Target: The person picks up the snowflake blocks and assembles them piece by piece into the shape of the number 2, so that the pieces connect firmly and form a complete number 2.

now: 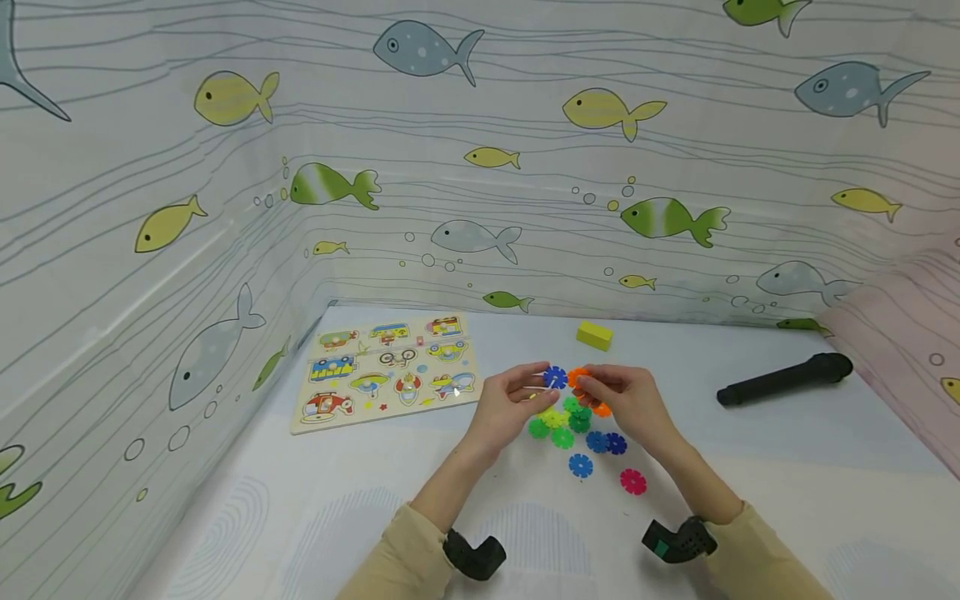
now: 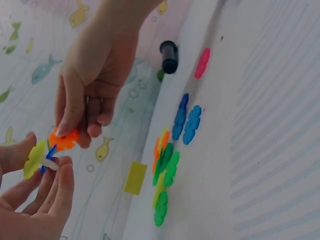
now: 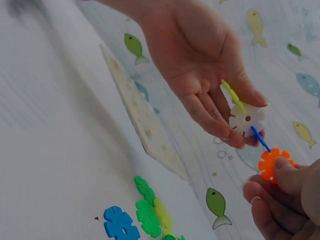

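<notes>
My left hand [image 1: 534, 388] pinches a small cluster of joined snowflake discs [image 3: 246, 119]: a yellow one, a white one and a blue one [image 1: 555, 377]. My right hand [image 1: 594, 387] pinches a single orange disc [image 3: 273, 164] between thumb and fingers. The orange disc's edge is up against the blue disc of the cluster. Both hands hover just above the loose discs [image 1: 570, 429] on the table. In the left wrist view the cluster [image 2: 39, 159] and the orange disc [image 2: 63, 140] meet at the lower left.
Loose green, yellow, blue and pink [image 1: 633, 481] discs lie on the pale table [image 1: 375, 500]. A wooden vehicle puzzle board [image 1: 386, 371] lies at the left. A yellow block [image 1: 594, 335] sits behind the hands and a black cylinder [image 1: 783, 379] lies at the right. Fish-patterned walls enclose the table.
</notes>
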`<state>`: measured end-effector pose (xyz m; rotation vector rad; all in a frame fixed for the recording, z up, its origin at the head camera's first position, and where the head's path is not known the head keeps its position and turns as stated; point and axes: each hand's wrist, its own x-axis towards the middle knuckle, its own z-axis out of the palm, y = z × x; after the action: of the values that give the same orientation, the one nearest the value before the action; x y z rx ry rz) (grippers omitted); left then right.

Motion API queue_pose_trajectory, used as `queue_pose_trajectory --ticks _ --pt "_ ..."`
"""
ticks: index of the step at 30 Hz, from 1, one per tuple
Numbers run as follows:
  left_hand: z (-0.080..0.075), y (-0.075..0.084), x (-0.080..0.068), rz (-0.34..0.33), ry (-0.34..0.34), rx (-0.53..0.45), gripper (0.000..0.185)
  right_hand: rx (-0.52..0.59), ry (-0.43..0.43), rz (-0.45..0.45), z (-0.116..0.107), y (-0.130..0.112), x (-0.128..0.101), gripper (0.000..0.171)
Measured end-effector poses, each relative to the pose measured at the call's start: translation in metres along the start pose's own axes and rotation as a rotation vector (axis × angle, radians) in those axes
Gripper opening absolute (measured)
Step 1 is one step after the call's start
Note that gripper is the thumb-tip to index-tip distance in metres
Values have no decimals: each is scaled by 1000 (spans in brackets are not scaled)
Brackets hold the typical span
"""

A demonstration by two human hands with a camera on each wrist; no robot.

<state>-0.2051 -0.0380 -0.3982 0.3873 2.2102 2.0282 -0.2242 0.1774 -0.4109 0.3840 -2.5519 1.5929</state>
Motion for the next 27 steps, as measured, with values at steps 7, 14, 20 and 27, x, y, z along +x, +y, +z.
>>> queue_pose_trajectory --ticks 7,14,20,27 --pt "0 0 0 -10 -25 21 45 19 -30 -50 -2 -1 -1 29" --pt "-1 0 -1 -1 -37 30 44 -20 -30 -102 -3 -2 -2 26" --pt "-1 -2 -1 -5 -44 34 44 -29 -14 -127 -2 -2 -3 23" --pt "-3 -2 0 -12 -57 22 42 -35 4 -148 1 -1 -4 21"
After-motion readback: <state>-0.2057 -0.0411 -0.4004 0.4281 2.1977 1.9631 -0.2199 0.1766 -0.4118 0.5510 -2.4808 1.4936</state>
